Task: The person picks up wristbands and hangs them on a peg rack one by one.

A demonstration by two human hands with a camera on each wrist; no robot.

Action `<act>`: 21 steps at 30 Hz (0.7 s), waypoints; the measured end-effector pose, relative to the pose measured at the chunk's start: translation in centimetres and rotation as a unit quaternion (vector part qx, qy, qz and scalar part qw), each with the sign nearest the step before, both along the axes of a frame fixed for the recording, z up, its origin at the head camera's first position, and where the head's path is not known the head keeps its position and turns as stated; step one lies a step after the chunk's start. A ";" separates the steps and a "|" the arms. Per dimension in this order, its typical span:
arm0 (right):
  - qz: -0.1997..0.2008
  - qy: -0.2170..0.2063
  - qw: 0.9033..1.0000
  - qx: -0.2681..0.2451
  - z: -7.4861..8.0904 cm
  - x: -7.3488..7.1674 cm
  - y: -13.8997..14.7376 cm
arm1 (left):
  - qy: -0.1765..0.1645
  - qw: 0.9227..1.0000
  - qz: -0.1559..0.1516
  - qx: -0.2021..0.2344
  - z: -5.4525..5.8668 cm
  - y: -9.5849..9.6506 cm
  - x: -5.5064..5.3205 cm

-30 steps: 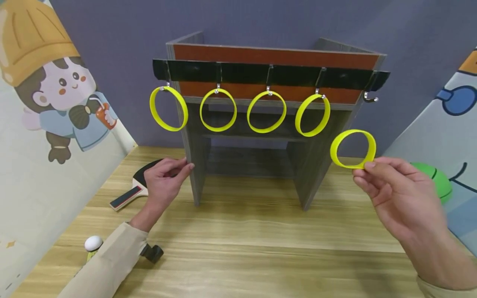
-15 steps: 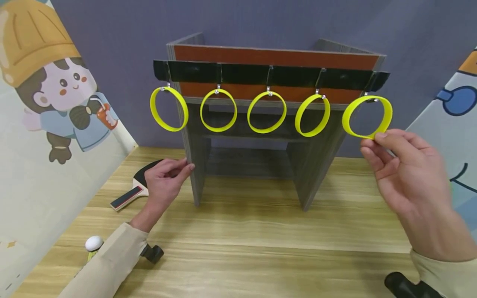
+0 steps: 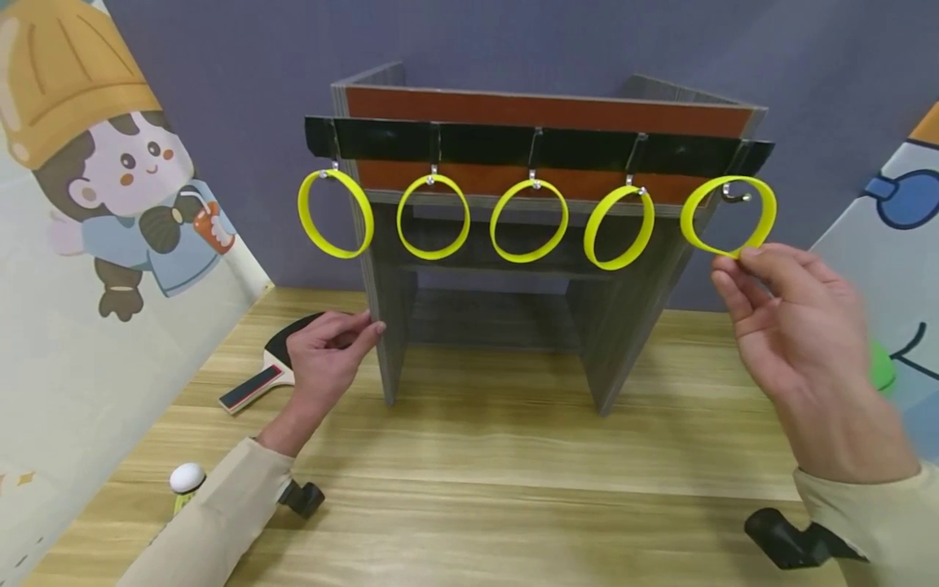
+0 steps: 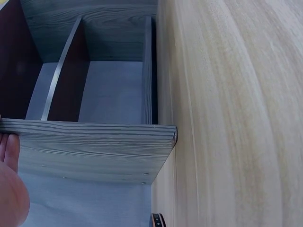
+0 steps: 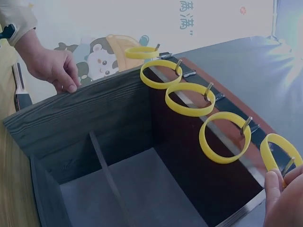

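Note:
My right hand [image 3: 795, 326] pinches the lower rim of a yellow ring [image 3: 769, 214] between thumb and fingers. The ring is raised at the far right end of a black strip [image 3: 484, 145], and a metal hook [image 3: 736, 196] shows through its opening. Whether the ring bears on that hook I cannot tell. Several more yellow rings [image 3: 591, 232] hang from hooks along the strip, to the left. My left hand [image 3: 326, 355] grips the front edge of the grey wooden stand's left side panel [image 3: 389, 359]; in the right wrist view its thumb lies over the panel edge [image 5: 102, 90].
Behind my left hand lies a table tennis paddle [image 3: 253, 388] on the wooden table [image 3: 469, 489]. A white ball [image 3: 187, 478] sits on something yellow beside my left sleeve. A dark blue-grey wall [image 3: 513, 41] backs the stand, with cartoon-printed panels on either side.
My right hand has carried the yellow ring up and to the right, from below the strip to the rightmost hook. The left hand keeps its place on the stand.

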State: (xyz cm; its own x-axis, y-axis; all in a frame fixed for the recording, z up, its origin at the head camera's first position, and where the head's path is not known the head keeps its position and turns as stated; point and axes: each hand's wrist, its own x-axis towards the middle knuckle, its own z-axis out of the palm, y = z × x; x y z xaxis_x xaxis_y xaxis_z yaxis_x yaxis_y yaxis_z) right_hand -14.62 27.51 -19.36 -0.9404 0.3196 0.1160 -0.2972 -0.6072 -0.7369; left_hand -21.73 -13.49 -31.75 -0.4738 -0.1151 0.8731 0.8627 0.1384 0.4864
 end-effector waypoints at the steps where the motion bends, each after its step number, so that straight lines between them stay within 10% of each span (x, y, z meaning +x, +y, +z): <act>1: 0.005 -0.004 1.000 -0.007 -0.1 -0.1 0.1 | -0.001 1.000 0.000 0.000 0.0 0.0 0.0; 21: 0.047 -0.019 0.999 -0.001 -0.8 -0.6 -0.3 | -0.003 1.000 -0.003 0.002 0.3 0.1 0.2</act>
State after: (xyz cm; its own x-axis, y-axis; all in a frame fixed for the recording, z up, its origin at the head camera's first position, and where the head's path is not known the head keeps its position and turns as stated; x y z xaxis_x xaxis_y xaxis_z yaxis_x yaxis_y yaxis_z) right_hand -15.25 27.18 -20.14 -0.9699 0.2305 0.0788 -0.2110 -0.6331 -0.7448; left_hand -21.56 -13.43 -31.48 -0.4793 -0.1163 0.8699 0.8607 0.1318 0.4918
